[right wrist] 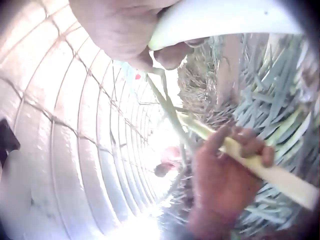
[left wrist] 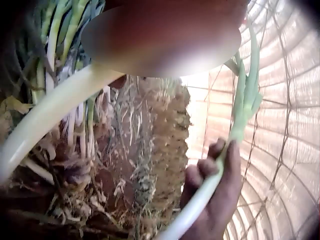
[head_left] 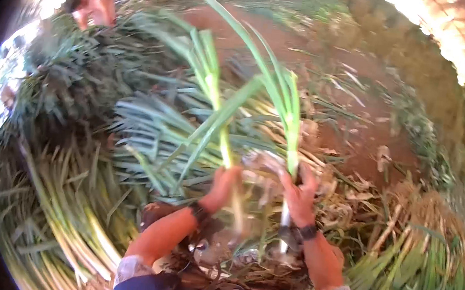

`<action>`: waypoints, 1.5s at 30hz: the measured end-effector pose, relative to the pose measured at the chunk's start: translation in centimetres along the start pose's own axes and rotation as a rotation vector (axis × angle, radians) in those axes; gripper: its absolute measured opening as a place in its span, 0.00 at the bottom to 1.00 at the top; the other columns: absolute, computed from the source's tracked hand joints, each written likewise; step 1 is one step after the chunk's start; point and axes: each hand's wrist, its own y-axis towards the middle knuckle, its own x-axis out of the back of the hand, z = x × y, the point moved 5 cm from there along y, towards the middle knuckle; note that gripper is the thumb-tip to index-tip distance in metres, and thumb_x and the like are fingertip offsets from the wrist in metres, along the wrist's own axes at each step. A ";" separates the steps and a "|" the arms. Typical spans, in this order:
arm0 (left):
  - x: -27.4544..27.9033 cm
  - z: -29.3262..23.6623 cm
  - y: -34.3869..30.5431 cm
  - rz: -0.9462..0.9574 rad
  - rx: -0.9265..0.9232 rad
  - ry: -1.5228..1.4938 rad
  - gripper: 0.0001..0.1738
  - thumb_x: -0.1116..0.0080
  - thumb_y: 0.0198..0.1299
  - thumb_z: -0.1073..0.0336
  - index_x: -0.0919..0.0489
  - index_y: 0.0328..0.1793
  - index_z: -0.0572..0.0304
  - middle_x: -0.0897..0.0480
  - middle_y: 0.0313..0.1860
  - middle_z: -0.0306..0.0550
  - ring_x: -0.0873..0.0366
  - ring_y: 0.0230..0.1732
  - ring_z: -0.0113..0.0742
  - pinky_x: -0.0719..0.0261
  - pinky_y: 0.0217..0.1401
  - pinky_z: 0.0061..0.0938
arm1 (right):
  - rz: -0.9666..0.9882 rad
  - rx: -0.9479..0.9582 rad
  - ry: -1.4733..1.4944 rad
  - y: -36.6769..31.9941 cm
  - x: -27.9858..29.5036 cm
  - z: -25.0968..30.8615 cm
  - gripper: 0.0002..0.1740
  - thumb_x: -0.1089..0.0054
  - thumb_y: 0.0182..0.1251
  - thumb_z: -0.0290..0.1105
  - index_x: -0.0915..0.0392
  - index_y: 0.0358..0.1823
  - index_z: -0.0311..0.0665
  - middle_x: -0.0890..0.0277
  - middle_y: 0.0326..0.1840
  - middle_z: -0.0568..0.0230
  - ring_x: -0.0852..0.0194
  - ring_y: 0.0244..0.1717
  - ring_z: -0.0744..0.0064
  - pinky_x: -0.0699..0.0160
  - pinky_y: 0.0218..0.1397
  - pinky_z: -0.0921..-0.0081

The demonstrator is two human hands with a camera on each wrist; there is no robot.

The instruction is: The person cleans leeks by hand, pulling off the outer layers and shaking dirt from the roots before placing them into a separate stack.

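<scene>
My left hand (head_left: 221, 186) grips a green onion (head_left: 224, 147) partway down its pale stalk. Its leaves point up and away, and the blurred white root end hangs below the hand. In my right hand (head_left: 298, 200) is a second green onion (head_left: 293, 134), held upright by its white stalk, with long leaves spreading toward the upper left. The right wrist view shows the left hand's fingers (right wrist: 250, 145) curled round its stalk. The left wrist view shows the right hand's fingers (left wrist: 207, 167) wrapped round the other stalk.
Heaped green onions (head_left: 160, 129) lie ahead, and more bundles (head_left: 85, 226) lie at left. A pile with roots upward (head_left: 407, 259) stands at right. Dry peelings (head_left: 339, 204) litter the ground. Another person (head_left: 97, 3) bends over the far-left heap. A ribbed translucent cover (left wrist: 275, 125) curves overhead.
</scene>
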 end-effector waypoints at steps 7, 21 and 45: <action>1.3 2.7 0.4 -0.173 0.159 -0.199 0.20 0.47 0.67 0.39 0.31 0.42 0.44 0.35 0.22 0.30 0.41 0.16 0.24 0.39 0.16 0.25 | -0.377 -0.310 0.608 4.2 1.8 -3.7 0.09 0.38 0.70 0.36 0.27 0.44 0.44 0.32 0.24 0.75 0.34 0.22 0.86 0.35 0.18 0.82; -1.3 1.4 -3.0 -0.033 0.197 -0.129 0.23 0.50 0.67 0.36 0.29 0.44 0.46 0.29 0.27 0.32 0.29 0.25 0.26 0.28 0.24 0.28 | -0.041 -0.043 0.121 1.7 -3.0 -4.6 0.18 0.42 0.72 0.37 0.30 0.53 0.31 0.27 0.33 0.61 0.29 0.35 0.75 0.24 0.39 0.70; 4.9 -8.8 -2.7 -0.173 -0.198 -0.338 0.12 0.37 0.62 0.61 0.30 0.32 0.49 0.32 0.22 0.30 0.34 0.20 0.24 0.28 0.22 0.29 | 1.003 -0.041 -0.333 -6.6 -8.4 -1.5 0.23 0.43 0.70 0.45 0.32 0.55 0.35 0.23 0.26 0.47 0.21 0.25 0.49 0.24 0.28 0.56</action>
